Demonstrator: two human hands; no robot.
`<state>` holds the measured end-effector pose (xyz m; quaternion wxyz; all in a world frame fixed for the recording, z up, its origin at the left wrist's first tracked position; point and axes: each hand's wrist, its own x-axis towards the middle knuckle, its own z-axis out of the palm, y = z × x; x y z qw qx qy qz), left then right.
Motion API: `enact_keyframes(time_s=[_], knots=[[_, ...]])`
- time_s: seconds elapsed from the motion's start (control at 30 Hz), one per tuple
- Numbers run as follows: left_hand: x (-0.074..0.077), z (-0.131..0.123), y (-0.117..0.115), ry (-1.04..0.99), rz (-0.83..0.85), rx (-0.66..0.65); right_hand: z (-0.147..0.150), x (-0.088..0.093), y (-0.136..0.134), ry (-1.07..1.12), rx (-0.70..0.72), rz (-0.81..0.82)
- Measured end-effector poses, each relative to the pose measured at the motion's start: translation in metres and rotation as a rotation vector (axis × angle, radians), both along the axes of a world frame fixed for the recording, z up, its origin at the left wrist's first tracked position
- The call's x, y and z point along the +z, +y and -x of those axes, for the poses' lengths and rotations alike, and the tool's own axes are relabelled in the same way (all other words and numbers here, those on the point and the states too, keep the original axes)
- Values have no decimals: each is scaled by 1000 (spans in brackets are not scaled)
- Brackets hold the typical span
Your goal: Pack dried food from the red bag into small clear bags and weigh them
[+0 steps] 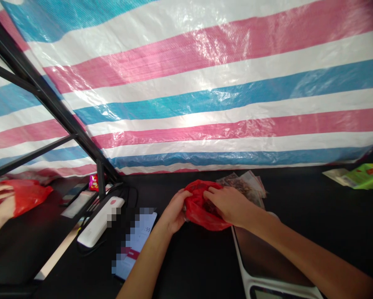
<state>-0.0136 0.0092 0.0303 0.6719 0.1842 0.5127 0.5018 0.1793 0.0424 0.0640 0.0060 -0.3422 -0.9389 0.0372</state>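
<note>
Red bag (198,209), mouth open, over black table (301,199).
Left hand (175,211) clamped on bag's left side; right hand (230,203), fingers in mouth, grip hidden, cannot tell. Bag near far-left corner of scale (264,257); packets (251,184) beyond.

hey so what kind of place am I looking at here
Probably a makeshift workstation: striped plastic sheeting lines the back, a black metal frame stands at the left, and an apparent digital scale sits on the black tabletop.
</note>
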Motion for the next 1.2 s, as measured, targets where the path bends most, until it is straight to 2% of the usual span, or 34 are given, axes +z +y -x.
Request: enact_keyframes(time_s=[0.17, 0.27, 0.37, 0.5, 0.57, 0.63, 0.77, 0.9, 1.07, 1.2], knots=[[-5, -3, 3, -93, 8, 33, 3, 4, -3, -8, -25, 25], [-7, -2, 3, -28, -56, 58, -1, 5, -1, 28, -31, 70], [-9, 3, 3, 228, -233, 58, -8, 7, 4, 38, -56, 125], [-10, 9, 3, 814, -570, 113, -19, 16, 11, 122, -91, 189], [-10, 9, 2, 1064, -655, 138, -22, 23, 13, 216, -78, 207], [-10, 7, -1, 1155, -656, 103, -21, 30, 14, 317, -45, 189], [-13, 0, -5, 1141, -580, -19, -12, 34, 9, 470, 14, 111], [-16, -7, -7, 1091, -610, -119, 0, 23, 2, 473, 82, -6], [-15, -14, -6, 952, -700, -77, 7, 10, -1, 426, 217, -160], [-16, -12, -3, 901, -737, -68, 7, 9, 1, 414, 257, -207]])
